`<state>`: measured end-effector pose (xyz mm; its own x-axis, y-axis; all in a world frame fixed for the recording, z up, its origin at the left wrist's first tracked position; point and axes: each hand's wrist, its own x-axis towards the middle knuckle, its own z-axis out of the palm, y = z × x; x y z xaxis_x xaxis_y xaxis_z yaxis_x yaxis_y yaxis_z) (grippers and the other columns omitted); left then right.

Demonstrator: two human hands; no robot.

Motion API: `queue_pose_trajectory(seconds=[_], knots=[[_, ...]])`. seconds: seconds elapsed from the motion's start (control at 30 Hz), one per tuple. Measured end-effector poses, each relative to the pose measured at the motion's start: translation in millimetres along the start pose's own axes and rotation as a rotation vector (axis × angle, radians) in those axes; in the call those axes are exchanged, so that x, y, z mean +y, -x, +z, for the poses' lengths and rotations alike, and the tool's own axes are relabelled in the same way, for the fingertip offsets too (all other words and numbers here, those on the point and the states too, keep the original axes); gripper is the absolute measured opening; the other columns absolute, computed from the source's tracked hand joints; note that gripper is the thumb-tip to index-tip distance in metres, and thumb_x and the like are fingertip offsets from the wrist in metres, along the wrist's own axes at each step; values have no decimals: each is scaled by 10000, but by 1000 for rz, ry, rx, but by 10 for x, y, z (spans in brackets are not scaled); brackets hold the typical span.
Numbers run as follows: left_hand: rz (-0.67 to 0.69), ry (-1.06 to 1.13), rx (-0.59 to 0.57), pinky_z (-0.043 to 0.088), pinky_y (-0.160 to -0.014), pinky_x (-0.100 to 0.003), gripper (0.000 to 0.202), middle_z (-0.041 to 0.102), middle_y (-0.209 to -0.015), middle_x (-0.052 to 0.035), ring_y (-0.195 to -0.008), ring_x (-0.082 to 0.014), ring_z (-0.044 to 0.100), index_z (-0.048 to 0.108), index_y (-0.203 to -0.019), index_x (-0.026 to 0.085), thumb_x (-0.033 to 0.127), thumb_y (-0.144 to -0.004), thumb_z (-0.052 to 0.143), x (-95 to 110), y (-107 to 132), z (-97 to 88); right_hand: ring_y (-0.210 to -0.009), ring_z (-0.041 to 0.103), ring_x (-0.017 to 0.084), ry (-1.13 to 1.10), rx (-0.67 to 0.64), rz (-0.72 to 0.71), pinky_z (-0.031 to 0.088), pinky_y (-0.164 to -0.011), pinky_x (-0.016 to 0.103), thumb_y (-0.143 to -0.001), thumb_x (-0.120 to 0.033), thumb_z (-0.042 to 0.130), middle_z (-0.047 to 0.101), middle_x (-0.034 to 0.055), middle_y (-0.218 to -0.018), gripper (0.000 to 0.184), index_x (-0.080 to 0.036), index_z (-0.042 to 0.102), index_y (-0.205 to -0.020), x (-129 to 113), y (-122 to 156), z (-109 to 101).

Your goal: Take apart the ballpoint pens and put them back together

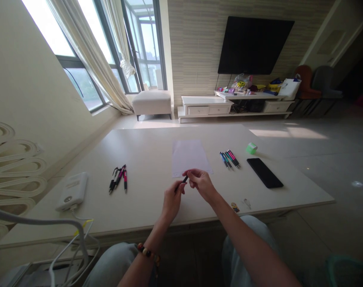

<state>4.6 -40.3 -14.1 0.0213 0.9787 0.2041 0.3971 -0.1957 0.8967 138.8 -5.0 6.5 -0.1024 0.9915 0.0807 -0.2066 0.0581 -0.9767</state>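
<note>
Two-handed hold on a dark pen (185, 179), above the near edge of the paper (189, 154). The left hand (171, 198) curls around the pen's lower part, apparently to steady it; the right hand (201, 183) pinches near its upper end, a grip suited to fine finger work. The left cluster (118, 179) and right cluster (230, 159) of pens lie apart on the table (145, 203), probably to keep the middle free for handling.
</note>
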Motion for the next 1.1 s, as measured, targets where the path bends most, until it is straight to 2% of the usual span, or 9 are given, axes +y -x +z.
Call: queue_pose_trajectory(seconds=[0.1,0.23,0.37,0.5,0.63,0.8,0.9,0.97,1.1], knots=[[-6,25,-9,351,-531,-219,331,522,-601,17,-545,-113,449,629,-871,171,439,-838,439,4,1,-1,-427,409,71,44,83,-21,331,-406,224,-615,-471,717,643,35,-650,343,-155,643,-724,-14,12,9],[-6,84,-16,352,-521,-217,344,519,-598,14,-534,-106,438,628,-866,160,445,-840,438,-4,-5,0,-449,433,71,-80,-50,21,375,-441,238,-680,-492,654,673,70,-799,361,-160,647,-819,-17,19,19],[-25,109,-27,351,-501,-212,338,525,-593,11,-525,-101,438,636,-846,153,450,-823,476,-11,-13,2,-397,385,68,10,131,-17,319,-394,223,-602,-451,734,593,4,-543,337,-156,593,-683,8,17,35],[-16,156,-25,358,-494,-207,341,528,-589,9,-521,-96,439,641,-843,151,452,-821,482,5,-16,1,-423,425,76,-85,-10,11,359,-421,239,-682,-483,657,640,37,-656,349,-155,644,-799,21,23,46],[-33,200,-47,362,-484,-206,360,542,-582,7,-497,-89,437,643,-858,144,461,-820,478,30,-16,-3,-390,365,61,-30,119,13,296,-377,221,-601,-452,732,596,4,-543,333,-148,628,-687,26,23,41],[-27,217,-45,380,-489,-208,353,570,-587,-1,-502,-93,467,643,-797,147,466,-812,493,55,4,0,-402,370,51,-139,-18,24,323,-383,231,-682,-477,660,683,82,-815,343,-152,658,-790,34,26,67],[-38,157,-1,414,-529,-224,359,616,-601,-14,-522,-110,521,655,-759,152,474,-805,503,70,31,28,-364,303,39,-32,92,9,241,-338,222,-670,-451,678,678,74,-734,311,-144,648,-708,51,31,83],[-69,191,22,442,-566,-242,355,655,-639,-36,-569,-134,578,645,-763,147,476,-797,517,68,27,35,-374,353,60,121,150,-50,277,-349,230,-708,-443,644,673,71,-729,293,-152,662,-740,55,41,74],[-221,647,140,499,-710,-330,347,706,-807,-114,-771,-203,664,570,-870,127,465,-808,516,6,-76,-52,-596,551,133,447,102,-302,446,-550,263,-804,-324,546,659,54,-858,279,-227,646,-1046,51,95,33]])
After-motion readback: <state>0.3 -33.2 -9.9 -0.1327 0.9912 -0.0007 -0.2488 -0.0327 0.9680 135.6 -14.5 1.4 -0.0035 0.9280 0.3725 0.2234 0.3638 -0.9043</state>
